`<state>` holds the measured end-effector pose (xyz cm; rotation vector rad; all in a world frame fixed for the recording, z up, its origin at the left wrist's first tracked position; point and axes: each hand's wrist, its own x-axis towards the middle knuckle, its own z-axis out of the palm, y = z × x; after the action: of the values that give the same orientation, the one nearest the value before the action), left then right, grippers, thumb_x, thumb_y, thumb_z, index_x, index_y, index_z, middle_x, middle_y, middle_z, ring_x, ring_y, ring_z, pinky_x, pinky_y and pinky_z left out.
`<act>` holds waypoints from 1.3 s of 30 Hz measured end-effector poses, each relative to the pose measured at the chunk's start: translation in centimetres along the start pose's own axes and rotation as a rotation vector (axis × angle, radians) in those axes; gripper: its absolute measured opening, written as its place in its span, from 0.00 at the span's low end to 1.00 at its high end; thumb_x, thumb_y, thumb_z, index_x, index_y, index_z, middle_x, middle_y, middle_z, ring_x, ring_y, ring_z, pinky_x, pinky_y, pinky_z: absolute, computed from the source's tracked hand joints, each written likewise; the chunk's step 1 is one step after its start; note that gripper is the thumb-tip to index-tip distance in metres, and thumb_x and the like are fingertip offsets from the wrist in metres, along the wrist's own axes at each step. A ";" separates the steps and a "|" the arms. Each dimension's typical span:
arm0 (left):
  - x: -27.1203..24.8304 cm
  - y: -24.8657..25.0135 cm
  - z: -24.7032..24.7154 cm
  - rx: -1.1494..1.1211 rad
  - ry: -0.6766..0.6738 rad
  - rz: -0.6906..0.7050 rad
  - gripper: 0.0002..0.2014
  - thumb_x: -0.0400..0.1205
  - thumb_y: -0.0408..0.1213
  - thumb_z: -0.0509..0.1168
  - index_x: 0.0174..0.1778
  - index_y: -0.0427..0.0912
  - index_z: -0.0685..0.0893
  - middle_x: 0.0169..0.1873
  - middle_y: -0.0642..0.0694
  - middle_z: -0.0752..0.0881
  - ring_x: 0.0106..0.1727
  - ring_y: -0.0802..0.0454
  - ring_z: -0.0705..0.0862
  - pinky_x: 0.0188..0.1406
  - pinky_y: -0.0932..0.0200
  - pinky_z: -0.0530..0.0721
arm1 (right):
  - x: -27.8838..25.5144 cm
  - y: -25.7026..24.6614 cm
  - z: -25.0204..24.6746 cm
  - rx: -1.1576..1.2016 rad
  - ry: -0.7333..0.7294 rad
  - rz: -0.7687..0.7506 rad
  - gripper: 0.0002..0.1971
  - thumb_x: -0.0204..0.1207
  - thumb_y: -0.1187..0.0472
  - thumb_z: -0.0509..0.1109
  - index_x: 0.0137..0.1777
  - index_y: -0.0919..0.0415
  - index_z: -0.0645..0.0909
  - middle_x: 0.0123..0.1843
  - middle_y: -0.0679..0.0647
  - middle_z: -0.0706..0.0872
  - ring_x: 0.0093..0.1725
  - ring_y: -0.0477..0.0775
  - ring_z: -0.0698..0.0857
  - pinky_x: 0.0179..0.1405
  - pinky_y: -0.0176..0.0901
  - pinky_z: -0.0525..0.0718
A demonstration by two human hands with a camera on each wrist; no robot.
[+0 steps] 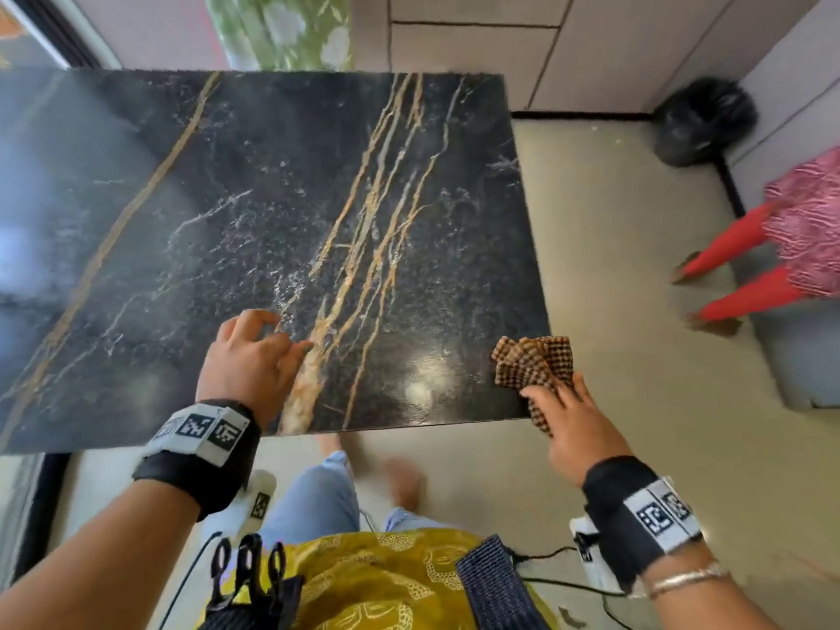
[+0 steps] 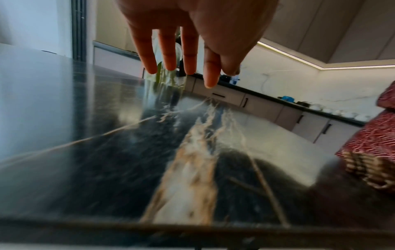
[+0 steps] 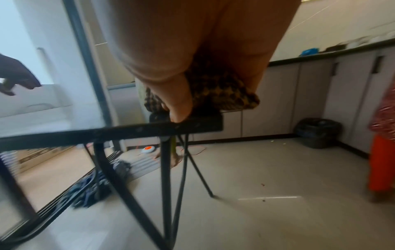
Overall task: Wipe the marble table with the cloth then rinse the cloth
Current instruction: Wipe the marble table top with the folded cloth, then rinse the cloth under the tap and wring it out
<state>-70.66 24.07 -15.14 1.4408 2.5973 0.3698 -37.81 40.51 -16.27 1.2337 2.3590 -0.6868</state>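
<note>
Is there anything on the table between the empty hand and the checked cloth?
Nothing: in the head view, only bare dark marble table with gold veins and a light glare lies between the left hand and the cloth, which the right hand grips.

Left hand sits lower center-left of the head view, palm down, fingers loosely extended and slightly spread, holding nothing. Right hand is at lower right, fingers curled, gripping a bunched cloth. Both forearms enter from the bottom corners, each with a black wrist strap.
</note>
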 end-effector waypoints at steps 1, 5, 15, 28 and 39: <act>0.4 0.6 -0.3 -0.018 0.008 0.003 0.19 0.76 0.47 0.67 0.28 0.34 0.84 0.49 0.32 0.84 0.48 0.27 0.80 0.46 0.37 0.82 | -0.1 0.3 -0.5 0.052 0.039 0.039 0.32 0.72 0.73 0.57 0.74 0.46 0.65 0.78 0.55 0.68 0.79 0.65 0.62 0.73 0.54 0.70; 1.3 2.1 -1.8 -0.095 0.054 0.015 0.12 0.70 0.37 0.77 0.38 0.33 0.83 0.50 0.31 0.81 0.51 0.27 0.79 0.51 0.37 0.79 | -0.6 -0.6 -3.2 0.440 0.287 0.192 0.23 0.76 0.70 0.65 0.70 0.53 0.71 0.60 0.62 0.83 0.57 0.65 0.83 0.49 0.42 0.75; -5.1 -5.5 -11.9 -0.308 0.396 -0.205 0.25 0.71 0.57 0.60 0.38 0.36 0.87 0.50 0.33 0.81 0.51 0.34 0.82 0.52 0.56 0.77 | 1.3 -22.8 -11.6 0.835 0.129 -0.534 0.26 0.76 0.70 0.68 0.73 0.58 0.65 0.63 0.47 0.76 0.60 0.43 0.77 0.51 0.15 0.73; -31.6 -22.2 -27.9 -0.522 0.987 -0.647 0.28 0.59 0.69 0.66 0.54 0.70 0.70 0.59 0.52 0.77 0.59 0.56 0.80 0.55 0.55 0.81 | -15.1 -61.8 -2.8 0.427 -0.436 -1.420 0.29 0.60 0.42 0.73 0.62 0.48 0.76 0.53 0.47 0.84 0.49 0.44 0.84 0.54 0.37 0.83; -63.3 -18.6 -28.8 -0.421 1.478 -1.117 0.39 0.57 0.74 0.68 0.65 0.78 0.64 0.68 0.54 0.74 0.69 0.61 0.76 0.72 0.51 0.75 | -41.6 -73.7 18.5 0.091 -1.364 -1.772 0.30 0.64 0.44 0.71 0.67 0.47 0.71 0.56 0.53 0.84 0.52 0.48 0.85 0.54 0.46 0.86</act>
<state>-59.51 -43.22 7.83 -0.9374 3.1462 2.0601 -75.07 -33.44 9.23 -1.3811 1.4600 -1.3377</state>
